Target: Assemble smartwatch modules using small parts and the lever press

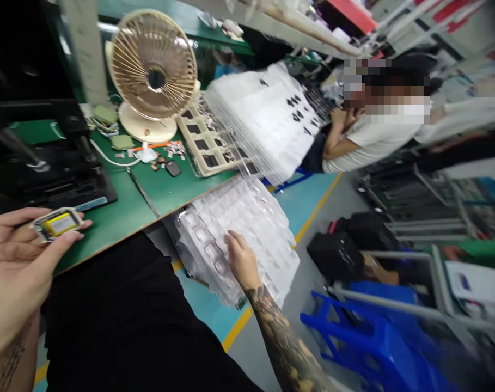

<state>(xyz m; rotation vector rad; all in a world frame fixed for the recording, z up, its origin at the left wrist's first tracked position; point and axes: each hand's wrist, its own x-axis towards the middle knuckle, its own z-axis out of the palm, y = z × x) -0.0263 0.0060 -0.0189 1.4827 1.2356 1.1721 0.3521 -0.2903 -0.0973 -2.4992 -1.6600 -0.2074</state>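
My left hand (pixel 30 256) is closed around the edges of a small open device housing (pixel 60 224) with a pale rim. A yellow-wrapped battery (pixel 62 222) shows inside it, facing up. Over a stack of clear plastic blister trays (pixel 267 239), lower than the bench, I have my right hand (pixel 242 258). Its fingers are bent together and reach down into the top tray; whatever they pinch is hidden behind the hand. Beside them, a row of tray pockets (pixel 212 251) holds pale squarish pieces.
A fan (pixel 154 73) stands on the green bench (pixel 149 188), near a cream parts tray (pixel 202 147) and a dark rounded piece (pixel 173 168). A black fixture (pixel 47 147) is at left. Behind white-covered trays (pixel 263 114) sits a co-worker (pixel 378 125). Blue stools (pixel 365 337) stand at right.
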